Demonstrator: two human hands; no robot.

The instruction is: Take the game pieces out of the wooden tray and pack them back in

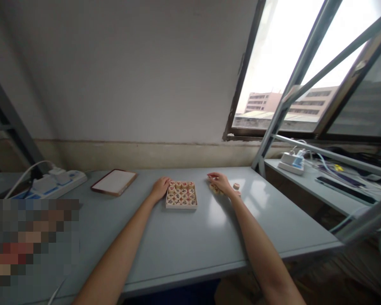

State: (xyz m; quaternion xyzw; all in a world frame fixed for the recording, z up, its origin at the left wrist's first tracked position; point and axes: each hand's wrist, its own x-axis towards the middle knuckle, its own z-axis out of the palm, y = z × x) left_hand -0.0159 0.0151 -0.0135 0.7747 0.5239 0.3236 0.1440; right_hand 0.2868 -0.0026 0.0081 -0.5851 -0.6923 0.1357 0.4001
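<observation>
Cream round wood-like pieces (181,196) sit inside the white shallow square tray (181,207); probably light, hard, smooth: we'd pinch rims | our left hand (160,189) touches tray's left side, grip unclear | our right hand (221,184), right of tray, over loose cream discs (236,186); can't tell if clamped

A shallow, pale, squarish box (181,207) lies flat and open on the bench (178,241); round, pale pieces (183,196) with dark and reddish characters sit face up in rows inside it; loose pieces (236,186) lie apart to its right, partly hidden.
</observation>
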